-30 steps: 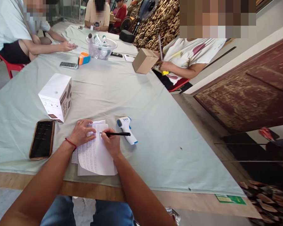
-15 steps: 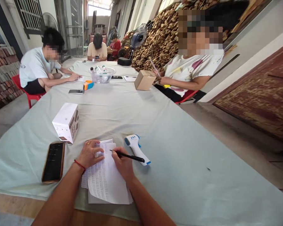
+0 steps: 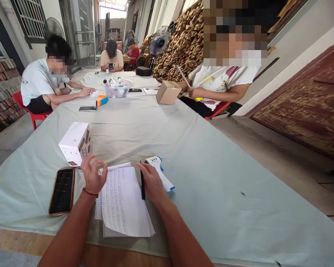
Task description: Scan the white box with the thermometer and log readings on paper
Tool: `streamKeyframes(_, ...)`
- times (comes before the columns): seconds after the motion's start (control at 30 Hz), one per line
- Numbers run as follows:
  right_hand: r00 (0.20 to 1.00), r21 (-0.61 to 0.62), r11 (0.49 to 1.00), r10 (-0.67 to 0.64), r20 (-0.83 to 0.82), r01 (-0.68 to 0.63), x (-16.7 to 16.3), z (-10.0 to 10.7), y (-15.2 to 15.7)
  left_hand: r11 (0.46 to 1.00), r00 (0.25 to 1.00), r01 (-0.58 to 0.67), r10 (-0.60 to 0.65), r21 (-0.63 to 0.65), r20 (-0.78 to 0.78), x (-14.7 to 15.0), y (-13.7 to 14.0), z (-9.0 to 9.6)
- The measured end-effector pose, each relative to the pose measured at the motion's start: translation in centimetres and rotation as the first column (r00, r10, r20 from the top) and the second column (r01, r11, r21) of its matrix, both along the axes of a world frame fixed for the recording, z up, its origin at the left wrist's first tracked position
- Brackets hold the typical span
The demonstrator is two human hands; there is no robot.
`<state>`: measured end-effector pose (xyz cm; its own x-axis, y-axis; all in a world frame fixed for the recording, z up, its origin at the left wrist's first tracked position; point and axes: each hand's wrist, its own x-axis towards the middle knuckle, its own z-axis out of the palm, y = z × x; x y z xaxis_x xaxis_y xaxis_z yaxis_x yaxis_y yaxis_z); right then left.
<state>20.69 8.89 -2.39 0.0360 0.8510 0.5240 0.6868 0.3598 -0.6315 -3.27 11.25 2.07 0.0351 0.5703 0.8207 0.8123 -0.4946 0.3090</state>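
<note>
Handwritten sheets of paper (image 3: pixel 128 207) lie in a loose stack before me, the top one filled with lines on its left side. My left hand (image 3: pixel 93 174) is raised at the upper left of the stack, fingers spread and slightly blurred, holding nothing. At the right edge of the paper, my right hand (image 3: pixel 153 181) grips a black pen (image 3: pixel 143 183), which now stands nearly upright along the fingers. A white and blue infrared thermometer (image 3: pixel 167 180) lies just beyond that hand, partly covered by it. To the left rests a smartphone (image 3: pixel 61 191) with a dark screen.
A white printed box (image 3: pixel 76 142) stands beyond my left hand. Farther along the cloth-covered table (image 3: pixel 211 193) are a tape roll (image 3: pixel 102 100), a clear basin (image 3: pixel 117 89) of bottles and a cardboard box (image 3: pixel 167 92). Other people sit around the far part.
My left hand has lifted off the paper and spread its fingers. My right hand has drawn the pen away from the sheet to the right and turned it upright.
</note>
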Motion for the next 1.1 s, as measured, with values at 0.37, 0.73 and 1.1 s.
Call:
streamKeyframes(0.37, 0.905, -0.127, 0.991, 0.017, 0.424, 0.041, 0.6, -0.1, 0.0, 0.923, 0.850, -0.286, 0.369, -0.257, 0.375, -3.0, 3.3, -1.6)
streamKeyframes(0.73, 0.727, -0.439, 0.619, -0.343, 0.594, 0.651, 1.6, 4.8, -1.8, 0.929, 0.746, -0.249, 0.365, -0.275, 0.558, -3.3, 3.8, -1.8)
streamKeyframes(1.1, 0.773, -0.351, 0.927, -0.317, -0.550, 0.131, -1.3, 5.8, -1.8, 0.846, 0.348, 0.524, -0.106, -0.100, 0.931, -0.4, 1.7, -0.1)
